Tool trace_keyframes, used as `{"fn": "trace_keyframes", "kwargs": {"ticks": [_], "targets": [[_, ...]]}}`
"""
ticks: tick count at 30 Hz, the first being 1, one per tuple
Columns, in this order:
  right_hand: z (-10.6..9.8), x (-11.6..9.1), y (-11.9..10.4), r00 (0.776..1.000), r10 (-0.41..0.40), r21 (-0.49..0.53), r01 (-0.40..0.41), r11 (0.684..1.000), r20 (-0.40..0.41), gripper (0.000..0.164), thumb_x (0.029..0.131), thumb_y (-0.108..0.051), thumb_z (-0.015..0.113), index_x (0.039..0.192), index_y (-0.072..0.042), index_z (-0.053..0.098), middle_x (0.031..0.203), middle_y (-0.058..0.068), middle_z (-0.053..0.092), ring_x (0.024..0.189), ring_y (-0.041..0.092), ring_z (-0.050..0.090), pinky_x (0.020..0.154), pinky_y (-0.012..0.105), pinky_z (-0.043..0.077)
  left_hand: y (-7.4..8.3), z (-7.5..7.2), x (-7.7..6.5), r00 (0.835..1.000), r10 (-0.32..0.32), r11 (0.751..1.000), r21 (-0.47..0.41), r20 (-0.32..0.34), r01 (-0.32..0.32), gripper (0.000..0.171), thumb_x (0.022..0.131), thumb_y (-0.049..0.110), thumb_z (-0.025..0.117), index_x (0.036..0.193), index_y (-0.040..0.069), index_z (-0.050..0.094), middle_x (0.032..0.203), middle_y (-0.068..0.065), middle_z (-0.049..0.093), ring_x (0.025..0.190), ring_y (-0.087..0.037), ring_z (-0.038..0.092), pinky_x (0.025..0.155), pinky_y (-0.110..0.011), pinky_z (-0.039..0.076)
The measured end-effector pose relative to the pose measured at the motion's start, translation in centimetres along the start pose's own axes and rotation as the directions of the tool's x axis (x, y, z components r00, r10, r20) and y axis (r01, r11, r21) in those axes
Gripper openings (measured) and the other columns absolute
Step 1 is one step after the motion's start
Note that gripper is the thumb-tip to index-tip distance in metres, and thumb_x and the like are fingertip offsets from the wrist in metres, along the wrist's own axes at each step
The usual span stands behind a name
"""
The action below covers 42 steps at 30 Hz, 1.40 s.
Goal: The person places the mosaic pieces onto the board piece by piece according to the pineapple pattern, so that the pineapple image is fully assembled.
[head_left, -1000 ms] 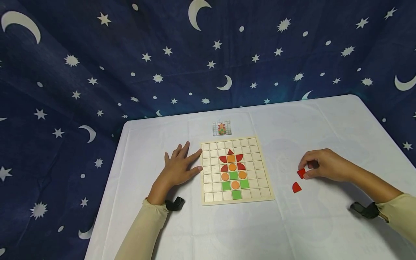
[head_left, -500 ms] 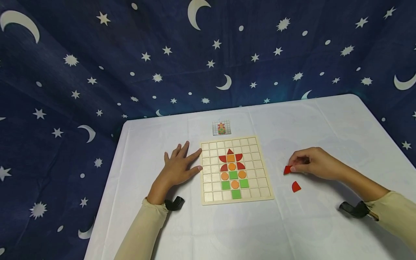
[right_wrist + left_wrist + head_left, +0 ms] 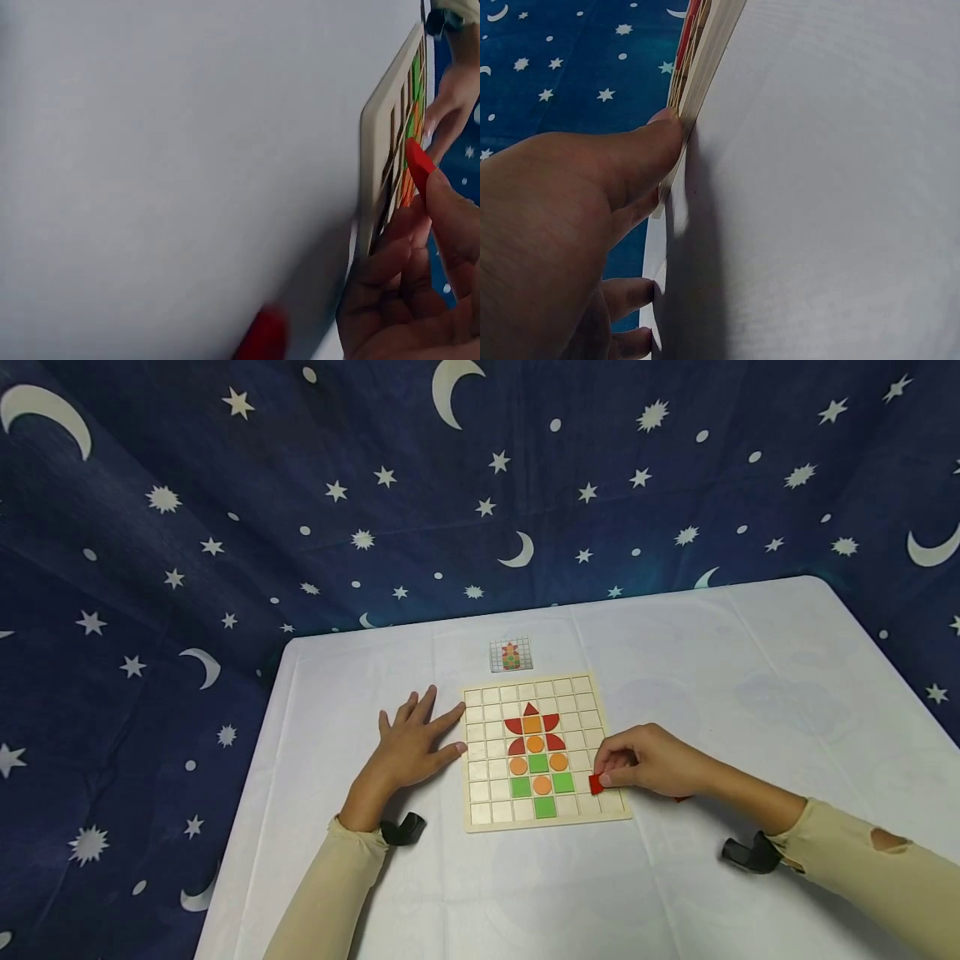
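My right hand (image 3: 651,763) pinches a small red tile (image 3: 596,784) between thumb and fingers over the right part of the gridded wooden board (image 3: 486,697). The right wrist view shows this tile (image 3: 420,169) edge-on. Spread flat at the board's left side, my left hand (image 3: 408,747) has thumb and index fingertip right at its edge. In the left wrist view the thumb (image 3: 649,150) meets the board's side (image 3: 697,90). A pattern of red pieces, orange circles, an orange square (image 3: 532,724) and green squares (image 3: 538,763) fills the board's middle columns.
A second red tile (image 3: 681,798) lies on the white-covered table (image 3: 555,893), mostly hidden beneath my right hand. Behind the board lies a small pattern card (image 3: 511,655). A dark blue curtain (image 3: 300,485) with moons and stars hangs beyond the table.
My right hand has moved left from the tabletop to over the board, carrying the red tile. The other red tile is now mostly covered. My left hand has stayed put.
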State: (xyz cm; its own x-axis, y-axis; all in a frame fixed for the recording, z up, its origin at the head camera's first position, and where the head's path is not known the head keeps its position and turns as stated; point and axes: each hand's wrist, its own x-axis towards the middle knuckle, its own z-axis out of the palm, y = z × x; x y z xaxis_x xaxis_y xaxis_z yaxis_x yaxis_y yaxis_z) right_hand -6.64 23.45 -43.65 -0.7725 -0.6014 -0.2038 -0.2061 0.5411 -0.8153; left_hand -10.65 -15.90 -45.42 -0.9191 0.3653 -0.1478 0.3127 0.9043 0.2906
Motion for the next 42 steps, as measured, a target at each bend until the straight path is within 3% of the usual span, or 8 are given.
{"fn": "trace_keyframes", "kwargs": {"ticks": [14,24,37,42], "targets": [[2.6,1.7,-2.2,0.996,-0.083,-0.021,0.082,0.996,-0.030,0.010,0.085,-0.014,0.084,0.083,-0.020,0.077,0.071,-0.012,0.069,0.065,0.003,0.059,0.062,0.021,0.051,-0.1,0.0,0.1,1.000,-0.002,1.000,0.001,0.001,0.002,0.068,0.096,0.067,0.054,0.157,0.041,0.038,0.172,-0.012,0.017,0.157,-0.044,0.015,0.112,-0.083,0.008],[4.1,1.8,-2.8,0.988,-0.145,-0.141,0.137,0.981,-0.053,0.020,0.082,-0.008,0.082,0.077,-0.026,0.075,0.066,-0.018,0.061,0.061,-0.002,0.051,0.057,0.019,0.045,0.1,-0.1,0.0,1.000,-0.004,1.000,-0.002,0.005,0.004,0.068,0.096,0.066,0.054,0.157,0.041,0.038,0.172,-0.011,0.017,0.158,-0.043,0.015,0.113,-0.082,0.008],[4.6,1.7,-3.4,0.990,-0.098,-0.258,0.070,0.964,-0.100,0.020,0.082,-0.014,0.084,0.074,-0.031,0.076,0.066,-0.024,0.062,0.063,-0.005,0.053,0.060,0.020,0.046,0.0,0.0,-0.1,1.000,-0.005,1.000,-0.007,0.010,0.005,0.067,0.097,0.065,0.054,0.157,0.041,0.037,0.172,-0.012,0.015,0.157,-0.044,0.014,0.112,-0.082,0.007],[4.6,1.6,-3.2,0.991,-0.092,-0.245,0.065,0.967,-0.101,0.019,0.080,-0.017,0.087,0.073,-0.031,0.075,0.066,-0.024,0.062,0.062,-0.004,0.053,0.058,0.019,0.046,0.1,-0.1,-0.1,1.000,-0.008,1.000,-0.012,0.013,0.008,0.067,0.096,0.065,0.055,0.157,0.041,0.038,0.172,-0.012,0.015,0.158,-0.044,0.014,0.112,-0.082,0.007]]}}
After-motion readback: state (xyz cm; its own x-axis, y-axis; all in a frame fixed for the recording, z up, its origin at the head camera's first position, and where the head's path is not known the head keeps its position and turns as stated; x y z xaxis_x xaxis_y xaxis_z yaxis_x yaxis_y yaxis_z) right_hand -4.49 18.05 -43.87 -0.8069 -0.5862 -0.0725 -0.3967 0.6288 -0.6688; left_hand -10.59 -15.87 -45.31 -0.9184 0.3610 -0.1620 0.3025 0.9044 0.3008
